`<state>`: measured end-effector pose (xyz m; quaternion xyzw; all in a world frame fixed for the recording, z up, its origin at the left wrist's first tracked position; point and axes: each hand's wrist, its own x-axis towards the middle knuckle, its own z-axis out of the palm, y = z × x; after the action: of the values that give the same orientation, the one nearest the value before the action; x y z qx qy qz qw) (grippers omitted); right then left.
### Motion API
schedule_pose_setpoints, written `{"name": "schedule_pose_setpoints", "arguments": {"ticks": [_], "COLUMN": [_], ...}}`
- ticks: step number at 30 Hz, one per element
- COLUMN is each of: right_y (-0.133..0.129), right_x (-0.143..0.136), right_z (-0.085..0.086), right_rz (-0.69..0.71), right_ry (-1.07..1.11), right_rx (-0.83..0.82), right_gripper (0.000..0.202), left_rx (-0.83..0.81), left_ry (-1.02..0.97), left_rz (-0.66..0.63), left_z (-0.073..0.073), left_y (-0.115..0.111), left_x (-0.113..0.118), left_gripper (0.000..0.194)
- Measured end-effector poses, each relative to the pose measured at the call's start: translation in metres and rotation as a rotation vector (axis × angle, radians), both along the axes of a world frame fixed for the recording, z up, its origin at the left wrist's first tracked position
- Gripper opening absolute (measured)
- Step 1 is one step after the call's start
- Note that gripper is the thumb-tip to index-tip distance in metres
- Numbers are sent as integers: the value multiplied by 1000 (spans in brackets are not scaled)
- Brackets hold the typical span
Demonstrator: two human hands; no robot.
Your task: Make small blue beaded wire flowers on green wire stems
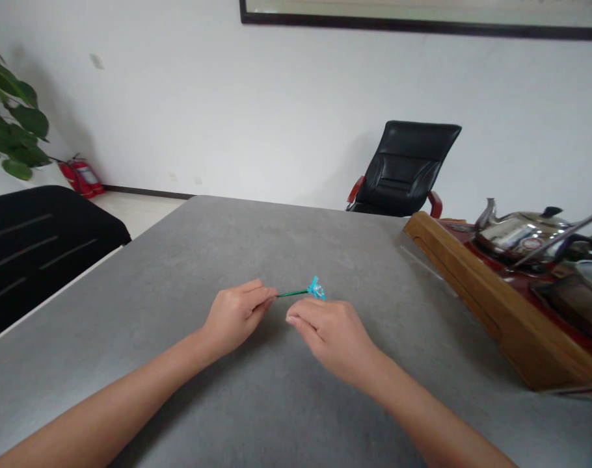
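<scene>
From where I stand, the little artificial flower (316, 288), turquoise and glittery with what look like clear petals or beads at its heart, juts out sideways over the middle of the grey surface (257, 240), its thin green stem (292, 294) lying nearly level. The left hand (238, 313) has that stem by its lower end, thumb and fingers clamped on it, with the bloom pointing toward the other side. The right hand (339, 333) hangs just in front of the bloom, fingers curled and drawn together against the thumb; I can't tell whether they pinch anything, or whether the knuckles brush the petals. I'd judge the flower very light, the stem slim and wiry, stiff enough to carry its head yet apt to bend or roll between the fingers. The petals look the delicate part, easily crushed, so the stem close below the head would be the sensible place to take hold. Further out, to the right, a wooden-edged tea tray (471, 296) carries a shiny metal kettle (525, 234); beyond the surface's far edge stands a black office chair (407, 166) with reddish armrests, and off to the left a leafy plant (17, 120) beside a red fire extinguisher (84, 177).
</scene>
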<state>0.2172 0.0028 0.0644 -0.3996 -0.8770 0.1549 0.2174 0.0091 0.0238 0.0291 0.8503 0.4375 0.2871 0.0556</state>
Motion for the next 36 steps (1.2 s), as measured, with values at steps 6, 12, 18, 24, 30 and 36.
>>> {"name": "schedule_pose_setpoints", "arguments": {"ticks": [6,12,18,24,30,36], "right_y": [4,17,30,40,52,51], "right_x": [-3,0,5,12,17,20], "right_z": [-8,-24,-44,-54,-55,-49], "right_rz": [-1,-25,-49,-12,-40,-30], "right_ry": [9,110,224,435,451,443], "right_rx": [-65,-198,-329,-452,-567,-500], "right_gripper": [18,19,21,19,22,20], "left_rx": [-93,-143,-198,-220,-191,-105], "left_ry": [-181,-268,-283,-173,25,218], "left_rz": [22,-20,-113,-257,-386,-408], "left_z": [5,7,9,11,11,15], "left_y": [2,1,0,-3,-6,-8], "left_x": [-1,2,3,4,4,6], "left_gripper": [21,22,22,24,26,30]}}
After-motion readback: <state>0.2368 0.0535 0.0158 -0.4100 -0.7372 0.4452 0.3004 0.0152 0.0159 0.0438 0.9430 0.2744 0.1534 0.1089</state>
